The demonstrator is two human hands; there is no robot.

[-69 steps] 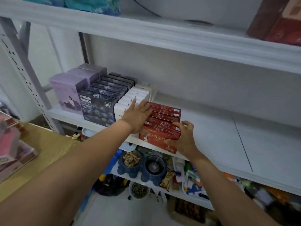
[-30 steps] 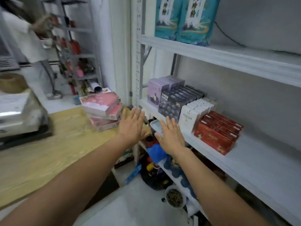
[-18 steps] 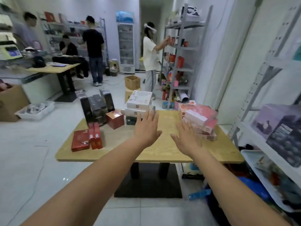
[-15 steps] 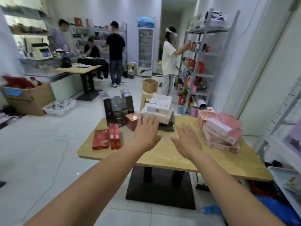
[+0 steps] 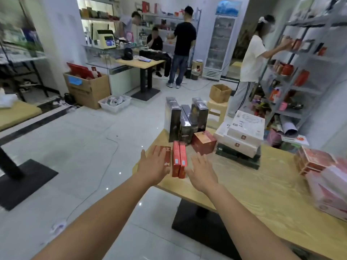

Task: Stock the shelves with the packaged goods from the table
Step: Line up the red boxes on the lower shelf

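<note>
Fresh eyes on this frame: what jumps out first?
The left hand and right hand, both open, are held out on either side of two upright red boxes at the left corner of the wooden table. Behind them stand tall dark boxes, with stacked white boxes to the right and pink boxes at the frame's right edge.

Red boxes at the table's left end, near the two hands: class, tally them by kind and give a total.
Slim red box lying flat: 1
Slim red boxes standing on edge: 2
Squat red box: 1
Total: 4
</note>
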